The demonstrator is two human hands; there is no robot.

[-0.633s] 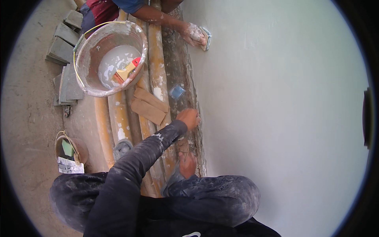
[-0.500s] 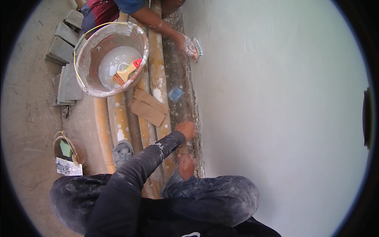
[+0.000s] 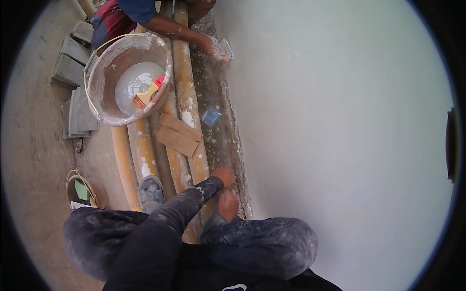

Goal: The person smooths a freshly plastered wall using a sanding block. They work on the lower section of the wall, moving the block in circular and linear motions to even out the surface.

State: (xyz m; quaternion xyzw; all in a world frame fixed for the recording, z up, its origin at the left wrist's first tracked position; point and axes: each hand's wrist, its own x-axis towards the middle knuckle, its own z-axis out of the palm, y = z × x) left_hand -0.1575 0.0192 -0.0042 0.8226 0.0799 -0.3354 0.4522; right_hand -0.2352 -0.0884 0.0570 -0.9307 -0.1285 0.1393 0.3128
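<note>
White wall (image 3: 340,136) fills the right; my left hand (image 3: 224,176) is near its lower edge, fingers blurred, so I cannot tell their grip. Brown sheets (image 3: 177,141) lie far-left of it on yellow poles (image 3: 183,72); farther, a co-worker's hand (image 3: 211,47) holds a pad (image 3: 227,49) at the wall.

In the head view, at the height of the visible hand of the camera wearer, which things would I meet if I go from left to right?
Small bucket → leftmost yellowish pole → grey shoe → two more yellowish poles → left hand → pale wall.
</note>
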